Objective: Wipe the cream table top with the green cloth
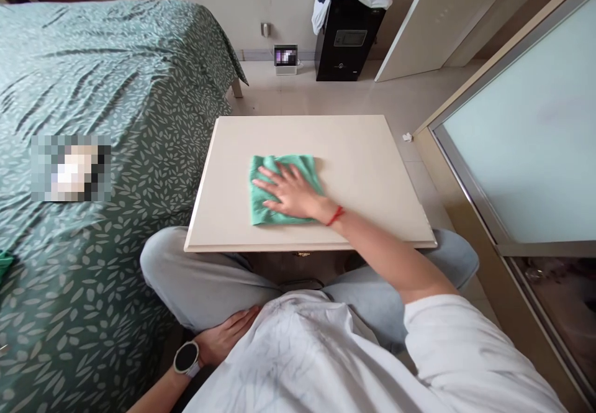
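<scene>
A green cloth (261, 211) lies spread on the cream tabletop (363, 171), left of its middle. Pressed flat on it, with the fingers spread, is my right hand (293, 192); a red string band circles that wrist. My left hand (230, 335) rests on my left thigh beside the hem of my white shirt. Its fingers lie flat and hold nothing, their tips partly covered by the shirt. On the left wrist sits a round dark-faced watch (187, 357).
A bed with a green leaf-patterned sheet (139, 171) stands close on the left. Beyond the table are a small screen (285, 59) and a black cabinet (344, 40) topped with clothes. A sliding door with a frosted pane (526, 133) runs along the right.
</scene>
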Action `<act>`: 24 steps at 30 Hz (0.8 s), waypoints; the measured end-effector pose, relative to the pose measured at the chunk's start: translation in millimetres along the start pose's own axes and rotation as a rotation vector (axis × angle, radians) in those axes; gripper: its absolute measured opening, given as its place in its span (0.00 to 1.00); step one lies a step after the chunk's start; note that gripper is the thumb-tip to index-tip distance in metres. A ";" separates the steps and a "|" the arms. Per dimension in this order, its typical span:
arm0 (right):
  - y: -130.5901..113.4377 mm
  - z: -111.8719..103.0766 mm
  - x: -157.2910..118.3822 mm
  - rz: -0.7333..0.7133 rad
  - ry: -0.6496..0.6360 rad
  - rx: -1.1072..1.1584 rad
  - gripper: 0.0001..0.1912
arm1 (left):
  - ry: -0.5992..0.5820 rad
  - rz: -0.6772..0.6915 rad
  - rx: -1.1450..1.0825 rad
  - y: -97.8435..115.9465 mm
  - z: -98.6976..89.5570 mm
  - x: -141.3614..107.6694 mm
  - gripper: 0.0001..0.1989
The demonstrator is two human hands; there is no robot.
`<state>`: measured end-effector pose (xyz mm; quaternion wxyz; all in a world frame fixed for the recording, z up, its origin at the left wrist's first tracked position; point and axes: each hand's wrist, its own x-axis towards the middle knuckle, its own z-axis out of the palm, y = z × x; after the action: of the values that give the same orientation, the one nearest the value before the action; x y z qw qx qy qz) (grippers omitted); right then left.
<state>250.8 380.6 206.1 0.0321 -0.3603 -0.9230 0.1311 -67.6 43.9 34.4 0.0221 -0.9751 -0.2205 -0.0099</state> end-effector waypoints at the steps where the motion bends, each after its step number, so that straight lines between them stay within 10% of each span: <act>1: 22.3 -4.2 -20.6 0.084 -0.003 -0.015 0.39 | 0.005 -0.003 0.003 0.0 -0.1 0.1 0.24; 6: 109.2 -11.5 -144.9 0.518 0.114 -0.129 0.39 | -0.002 0.004 0.001 -0.7 2.1 -2.0 0.25; 11: 101.3 7.0 -222.2 0.953 0.311 -0.151 0.38 | 0.006 -0.011 -0.024 3.2 21.6 -11.3 0.25; 17: 20.3 25.6 -180.4 1.138 0.410 -0.219 0.37 | 0.029 -0.005 -0.004 1.9 19.1 -9.6 0.25; 24: -85.4 29.8 -63.0 0.566 0.247 0.017 0.41 | 0.052 -0.007 0.010 2.2 5.8 -1.5 0.25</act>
<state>236.6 271.4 202.3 0.1093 -0.6158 -0.7741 0.0979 -67.9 41.5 28.5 0.0327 -0.9736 -0.2231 -0.0344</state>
